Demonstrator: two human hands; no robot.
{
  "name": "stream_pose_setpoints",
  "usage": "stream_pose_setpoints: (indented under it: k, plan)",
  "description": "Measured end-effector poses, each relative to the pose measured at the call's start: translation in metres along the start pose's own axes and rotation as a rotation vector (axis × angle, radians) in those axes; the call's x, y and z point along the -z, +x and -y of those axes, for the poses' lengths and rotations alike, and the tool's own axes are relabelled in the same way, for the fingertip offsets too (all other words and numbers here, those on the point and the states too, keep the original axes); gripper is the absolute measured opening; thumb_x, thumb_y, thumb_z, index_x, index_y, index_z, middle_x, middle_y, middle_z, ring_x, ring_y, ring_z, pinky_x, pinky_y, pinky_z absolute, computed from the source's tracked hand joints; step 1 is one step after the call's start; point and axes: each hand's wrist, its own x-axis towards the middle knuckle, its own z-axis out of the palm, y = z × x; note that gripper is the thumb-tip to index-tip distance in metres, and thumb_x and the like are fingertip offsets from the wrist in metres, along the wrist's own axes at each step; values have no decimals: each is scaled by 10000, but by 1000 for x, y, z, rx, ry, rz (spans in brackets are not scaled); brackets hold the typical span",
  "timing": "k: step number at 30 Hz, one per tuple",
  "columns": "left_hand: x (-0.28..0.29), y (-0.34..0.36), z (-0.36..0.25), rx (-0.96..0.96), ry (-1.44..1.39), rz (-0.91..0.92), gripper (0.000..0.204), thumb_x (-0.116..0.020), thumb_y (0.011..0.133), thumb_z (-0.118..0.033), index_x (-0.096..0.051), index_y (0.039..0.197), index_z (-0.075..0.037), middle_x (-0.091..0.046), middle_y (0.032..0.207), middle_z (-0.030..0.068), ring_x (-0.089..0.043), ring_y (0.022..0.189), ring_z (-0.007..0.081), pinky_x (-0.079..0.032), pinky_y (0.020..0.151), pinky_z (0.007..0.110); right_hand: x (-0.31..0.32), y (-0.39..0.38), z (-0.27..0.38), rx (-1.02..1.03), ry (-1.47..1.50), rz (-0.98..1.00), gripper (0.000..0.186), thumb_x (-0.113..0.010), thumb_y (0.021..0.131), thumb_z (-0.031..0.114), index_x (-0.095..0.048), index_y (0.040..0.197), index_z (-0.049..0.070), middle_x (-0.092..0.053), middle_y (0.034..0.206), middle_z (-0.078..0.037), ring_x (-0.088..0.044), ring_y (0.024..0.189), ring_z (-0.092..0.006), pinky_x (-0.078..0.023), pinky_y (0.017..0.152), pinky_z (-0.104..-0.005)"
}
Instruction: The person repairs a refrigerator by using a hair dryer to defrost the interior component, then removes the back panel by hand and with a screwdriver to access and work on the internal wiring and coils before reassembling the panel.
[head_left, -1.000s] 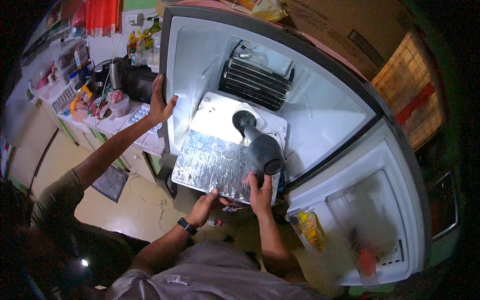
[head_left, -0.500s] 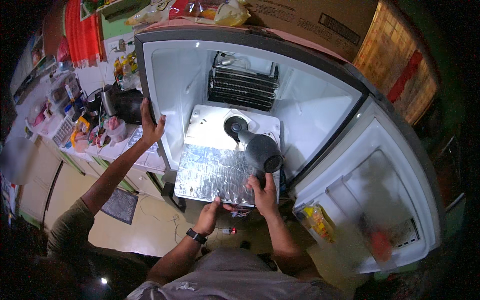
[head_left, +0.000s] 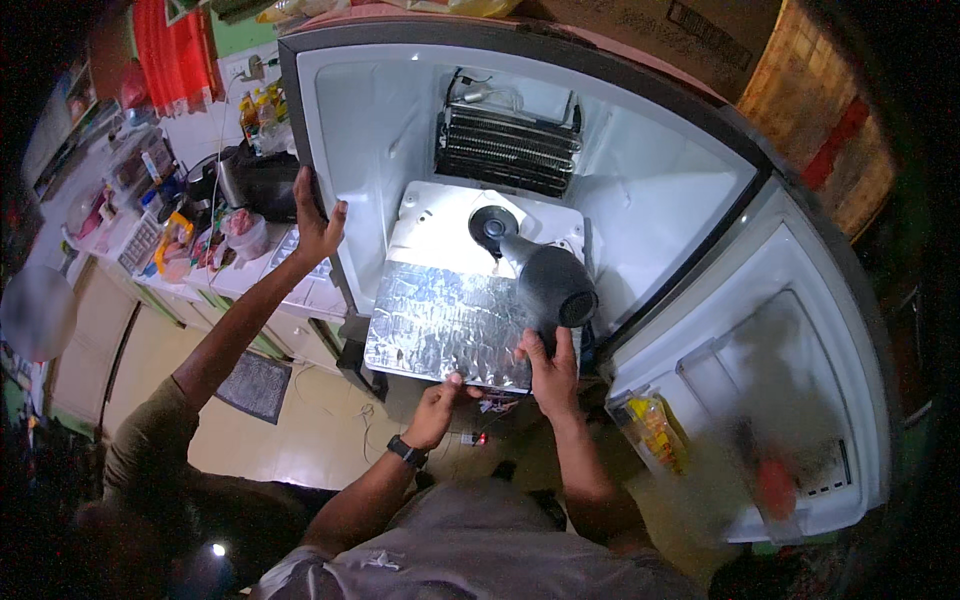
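Note:
My right hand (head_left: 556,378) is wrapped round the handle of a black hair dryer (head_left: 550,280). Its nozzle points toward the round black fan (head_left: 493,229) in a white panel with a foil-covered near half (head_left: 435,315). At the panel's near edge, my left hand (head_left: 434,414) pinches it, thumb on top and the other fingers partly hidden below. The panel lies at the mouth of an opened white refrigerator compartment (head_left: 385,130). A finned cooling coil (head_left: 508,150) shows at the compartment's back wall.
Another person's hand (head_left: 318,232) rests by the compartment's left edge. The open refrigerator door (head_left: 640,375) stands at the right, with a yellow packet (head_left: 657,435) in its shelf. A cluttered counter (head_left: 300,285) runs along the left. Cords (head_left: 367,420) lie on the floor.
The whole view has shifted, so the refrigerator appears slightly higher and further right. Both my hands keep their holds on the hair dryer and the panel.

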Motion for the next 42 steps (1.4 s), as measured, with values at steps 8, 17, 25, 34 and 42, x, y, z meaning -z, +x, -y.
stream_pose_setpoints:
  k: [8, 17, 25, 34, 42]
  plan:
    - [-5, -6, -18, 17, 102, -28, 590, -427, 1045, -497, -708, 942, 11, -699, 1008, 86, -595, 994, 171, -429, 956, 325, -3, 3, 1, 90, -60, 26, 274, -619, 994, 186, -526, 1200, 31, -607, 905, -24, -602, 769, -118, -511, 735, -290]
    - [7, 5, 1, -66, 63, 55, 609, -420, 1045, -504, -672, 840, 12, -702, 972, 90, -600, 933, 183, -433, 908, 319, -5, -1, 7, 41, -39, 0, 324, -607, 1001, 200, -511, 1263, 36, -593, 909, -23, -588, 778, -120, -504, 733, -292]
    - [2, 2, -13, -46, 113, 49, 549, -421, 1061, -443, -588, 731, -37, -732, 1006, 103, -621, 976, 162, -434, 943, 304, -1, 2, -6, 88, -81, 50, 320, -606, 1000, 188, -510, 1262, 31, -592, 909, -26, -581, 780, -120, -502, 738, -295]
    - [6, 4, -6, 12, 4, 37, 560, -429, 1056, -452, -609, 731, -33, -731, 997, 128, -623, 974, 185, -432, 951, 320, 0, 3, -12, 99, -75, 64, 310, -603, 1001, 180, -512, 1256, 30, -583, 886, -23, -564, 776, -122, -490, 744, -300]
    - [6, 4, -8, 59, 46, 18, 582, -439, 1043, -486, -644, 775, -11, -719, 992, 140, -620, 980, 193, -434, 956, 332, 0, 3, -6, 61, -59, 29, 291, -646, 965, 253, -555, 1121, 25, -641, 923, -65, -623, 825, -159, -509, 748, -327]
